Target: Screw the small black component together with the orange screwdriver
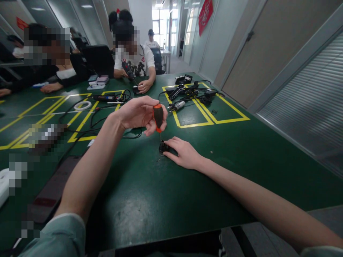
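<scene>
My left hand (139, 113) grips an orange and black screwdriver (159, 117) by its handle. The screwdriver stands nearly upright, and its thin shaft points down to a small black round part (162, 148) on the green table. Whether the tip sits in a screw is too small to tell. Fingers of my right hand (183, 153) pinch that black part from the right and hold it against the tabletop. A few tiny bits (158, 160), perhaps screws, lie just in front of it.
Black cables and adapters (184, 91) lie at the back right inside yellow tape markings (197, 125). More cords, a white cable coil (82, 105) and a dark phone-like slab (55, 189) are on the left. Across the table a co-worker (135, 60) holds a power drill (128, 70).
</scene>
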A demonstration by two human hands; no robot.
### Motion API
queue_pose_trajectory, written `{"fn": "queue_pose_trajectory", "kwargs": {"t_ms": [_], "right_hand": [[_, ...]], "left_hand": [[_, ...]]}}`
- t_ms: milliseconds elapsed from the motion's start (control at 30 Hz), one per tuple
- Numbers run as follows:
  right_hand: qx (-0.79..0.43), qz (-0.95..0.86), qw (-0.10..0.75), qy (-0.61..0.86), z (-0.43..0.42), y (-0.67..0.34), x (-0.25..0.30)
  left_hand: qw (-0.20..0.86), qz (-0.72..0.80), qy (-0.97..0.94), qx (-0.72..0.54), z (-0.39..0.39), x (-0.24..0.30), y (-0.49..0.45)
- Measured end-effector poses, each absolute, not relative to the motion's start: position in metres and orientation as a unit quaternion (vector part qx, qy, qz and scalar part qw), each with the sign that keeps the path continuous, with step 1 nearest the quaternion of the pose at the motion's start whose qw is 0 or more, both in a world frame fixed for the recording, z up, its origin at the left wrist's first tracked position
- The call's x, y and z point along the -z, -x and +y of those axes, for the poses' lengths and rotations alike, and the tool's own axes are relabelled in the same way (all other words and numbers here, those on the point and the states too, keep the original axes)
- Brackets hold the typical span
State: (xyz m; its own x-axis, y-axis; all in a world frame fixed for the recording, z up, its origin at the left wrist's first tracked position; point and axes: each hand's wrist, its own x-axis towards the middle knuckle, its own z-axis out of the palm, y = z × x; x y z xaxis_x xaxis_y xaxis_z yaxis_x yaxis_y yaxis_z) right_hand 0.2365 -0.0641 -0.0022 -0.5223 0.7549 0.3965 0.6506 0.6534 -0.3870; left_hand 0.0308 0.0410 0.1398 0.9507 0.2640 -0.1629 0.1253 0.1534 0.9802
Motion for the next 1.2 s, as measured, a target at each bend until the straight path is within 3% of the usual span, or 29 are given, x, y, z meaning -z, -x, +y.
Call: {"fn": "queue_pose_trajectory", "kwargs": {"t_ms": [1200], "right_hand": [[-0.11,-0.862,0.282,0.407,-0.0655,-0.2366,0.0016]], "left_hand": [[0.706,0.133,-0.695,-0.019,0.0408,-0.1399,-0.0272]]}}
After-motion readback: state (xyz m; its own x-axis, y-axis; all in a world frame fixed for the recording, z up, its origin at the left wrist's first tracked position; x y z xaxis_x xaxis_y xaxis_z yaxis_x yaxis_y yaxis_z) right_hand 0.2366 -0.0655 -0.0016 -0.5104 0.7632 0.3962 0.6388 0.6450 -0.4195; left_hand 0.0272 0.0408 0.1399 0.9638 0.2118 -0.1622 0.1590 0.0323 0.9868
